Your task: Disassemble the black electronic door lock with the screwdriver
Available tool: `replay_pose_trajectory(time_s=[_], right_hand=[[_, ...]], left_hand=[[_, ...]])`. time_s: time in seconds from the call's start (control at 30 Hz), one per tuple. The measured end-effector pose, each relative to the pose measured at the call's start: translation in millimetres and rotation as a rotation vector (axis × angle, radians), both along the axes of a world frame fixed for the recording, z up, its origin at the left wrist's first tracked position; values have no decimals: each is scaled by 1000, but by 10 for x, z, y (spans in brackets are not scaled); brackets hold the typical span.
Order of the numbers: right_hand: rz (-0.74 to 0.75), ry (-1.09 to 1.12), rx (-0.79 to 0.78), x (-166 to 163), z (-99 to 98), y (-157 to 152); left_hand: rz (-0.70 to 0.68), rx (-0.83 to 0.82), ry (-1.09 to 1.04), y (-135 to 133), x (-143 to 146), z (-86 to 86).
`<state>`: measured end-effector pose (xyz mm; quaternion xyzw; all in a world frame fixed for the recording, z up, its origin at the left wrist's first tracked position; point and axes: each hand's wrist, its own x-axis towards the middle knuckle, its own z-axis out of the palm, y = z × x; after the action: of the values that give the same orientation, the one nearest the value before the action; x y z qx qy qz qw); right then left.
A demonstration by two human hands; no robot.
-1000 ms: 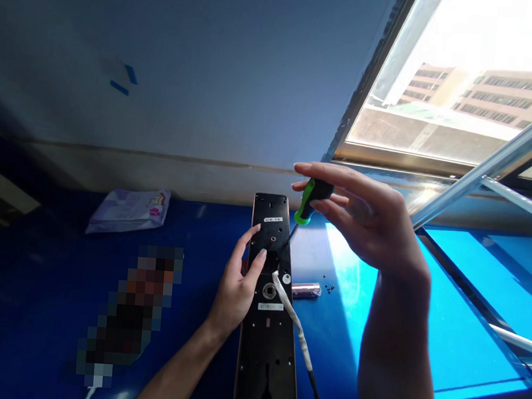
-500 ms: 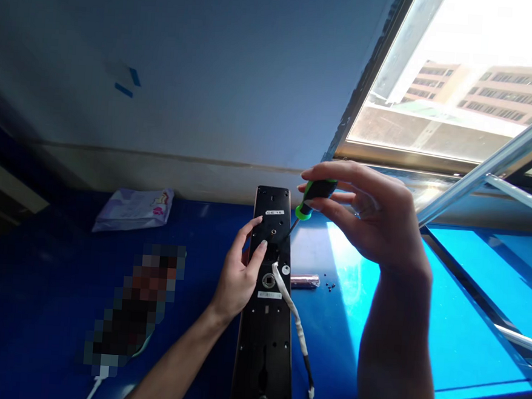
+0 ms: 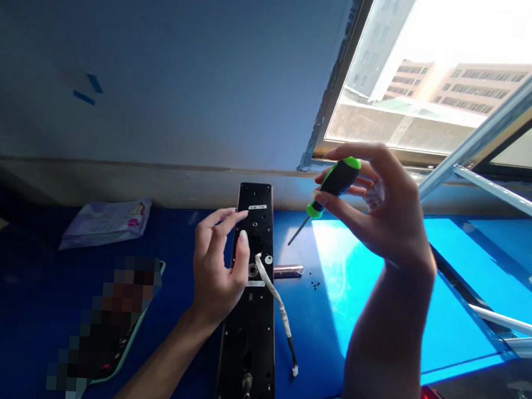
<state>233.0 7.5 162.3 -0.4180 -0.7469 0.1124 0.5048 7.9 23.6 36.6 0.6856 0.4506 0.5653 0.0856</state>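
A long black door lock panel (image 3: pixel 249 314) lies on the blue table, with a white "CE 16" label near its far end. My left hand (image 3: pixel 220 254) is at its left edge, fingers apart, the fingertips over the panel; whether they touch it I cannot tell. My right hand (image 3: pixel 379 201) grips a green and black screwdriver (image 3: pixel 337 183) by the handle, its tip pointing down and left, off the panel's right side. A white-sleeved cable (image 3: pixel 277 297) comes out of the panel and ends in a small white connector on the table. Several tiny black screws (image 3: pixel 315 284) lie to the right.
A shiny pinkish cylinder (image 3: pixel 288 271) rests against the panel's right side. Left on the table are a blurred phone (image 3: pixel 123 341) and a white-purple packet (image 3: pixel 107 222). A metal ladder-like frame (image 3: pixel 494 118) stands at the right, before the window.
The screwdriver tip has lifted away from the panel, up and to the right. My left hand has drawn back to the panel's left edge. The whole view has shifted slightly.
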Motion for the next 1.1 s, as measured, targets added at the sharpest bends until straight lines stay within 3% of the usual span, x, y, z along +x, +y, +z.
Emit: replay_pose_trajectory(time_s=[0.07, 0.13, 0.2, 0.3, 0.4, 1.1], right_hand=[[-49, -70, -85, 147, 5, -42], [-98, -167, -211, 271, -26, -26], [-134, -263, -349, 356, -79, 31], [-146, -351, -500, 418, -159, 138], [-155, -366, -548, 442, -216, 227], [-145, -390, -615, 443, -232, 261]], left_hand=[[-191, 41, 119, -58, 80, 178], [-444, -67, 301, -58, 212, 294], [-577, -179, 567, -10, 372, 327], [-577, -228, 945, 79, 587, 271], [-555, -229, 1126, 125, 698, 201], [-592, -212, 1251, 122, 717, 99]])
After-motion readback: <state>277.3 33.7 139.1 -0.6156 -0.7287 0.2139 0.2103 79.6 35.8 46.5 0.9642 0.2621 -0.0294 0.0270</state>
